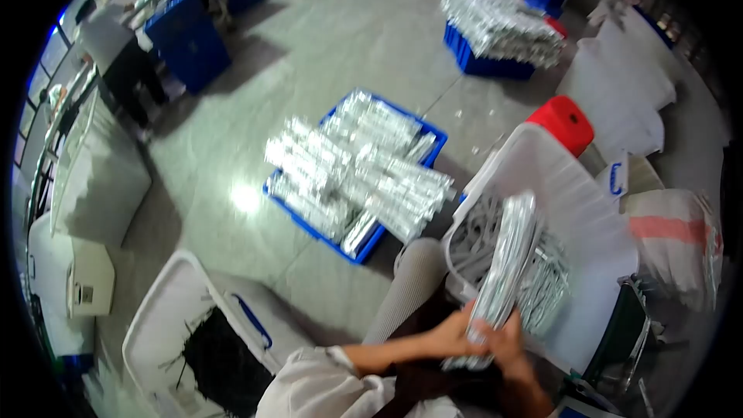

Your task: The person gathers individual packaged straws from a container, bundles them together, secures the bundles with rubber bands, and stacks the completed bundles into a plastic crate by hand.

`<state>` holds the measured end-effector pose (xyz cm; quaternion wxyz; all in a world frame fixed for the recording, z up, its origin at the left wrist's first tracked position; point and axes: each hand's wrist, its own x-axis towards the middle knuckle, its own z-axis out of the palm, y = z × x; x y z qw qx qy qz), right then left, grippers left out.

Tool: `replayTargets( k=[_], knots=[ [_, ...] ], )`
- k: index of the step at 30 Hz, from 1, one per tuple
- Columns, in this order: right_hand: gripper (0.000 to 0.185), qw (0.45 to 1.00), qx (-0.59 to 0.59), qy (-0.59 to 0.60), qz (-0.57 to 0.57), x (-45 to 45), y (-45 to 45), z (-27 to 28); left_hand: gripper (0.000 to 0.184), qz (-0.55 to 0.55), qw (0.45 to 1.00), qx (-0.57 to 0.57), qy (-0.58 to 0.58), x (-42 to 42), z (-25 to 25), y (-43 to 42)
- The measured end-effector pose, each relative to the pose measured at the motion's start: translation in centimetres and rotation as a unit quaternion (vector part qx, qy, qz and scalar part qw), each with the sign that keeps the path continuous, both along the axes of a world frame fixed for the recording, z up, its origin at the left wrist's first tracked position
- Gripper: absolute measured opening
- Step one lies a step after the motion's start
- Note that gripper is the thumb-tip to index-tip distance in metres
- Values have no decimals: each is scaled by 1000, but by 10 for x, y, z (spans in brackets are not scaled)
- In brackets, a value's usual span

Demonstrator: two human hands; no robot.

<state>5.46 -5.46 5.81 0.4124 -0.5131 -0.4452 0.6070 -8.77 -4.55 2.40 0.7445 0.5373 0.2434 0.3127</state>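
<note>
A bundle of long, silvery foil-like strips [507, 244] is gripped between both my hands, tilted over the near edge of a white bin. My left hand [455, 334] closes on its lower left side. On the lower right, my right hand [505, 344] wraps the same bundle. Under and beside it, the white bin [588, 224] holds grey bands and more silvery strips [546, 282]. What exactly the strips are cannot be made out.
A blue crate [317, 238] heaped with silvery bundles stands on the floor ahead; another loaded blue crate [487, 66] is farther back. A white bin [174, 286] with black material sits at left. A red container [563, 125] is behind the right bin. A person [116, 46] bends at far left.
</note>
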Motion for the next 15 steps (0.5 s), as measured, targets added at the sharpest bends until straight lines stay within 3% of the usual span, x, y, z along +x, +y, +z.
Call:
replayTargets(
  k=[1,2,3,4,6,7,9,11,13,15],
  knots=[
    [57,1000,11,13,-4,-5,26,14,57,0,996,49,72,-8,9,25],
    [59,999,33,7,8,-11,53,23,60,54,973,176,139,-15,5,47],
    [63,991,103,-87,22,-12,87,21,63,105,924,305,204,-25,-1,70],
    [66,968,173,-179,35,-9,119,18,62,164,903,327,226,-38,-1,93],
    [71,918,230,-316,64,-17,185,21,51,326,844,311,290,-53,1,118],
    [72,910,243,-331,60,-26,217,16,51,329,844,307,292,-55,-3,124],
    [71,891,252,-372,60,-49,274,8,41,438,809,307,242,-51,-14,132],
    [70,881,245,-400,64,-74,321,-10,37,439,816,322,192,-41,-16,128],
    [68,810,285,-507,80,-89,364,-60,37,410,831,328,184,-25,-30,122],
    [64,777,242,-558,160,-99,389,-112,38,366,861,314,162,-17,-38,122]
  ],
)
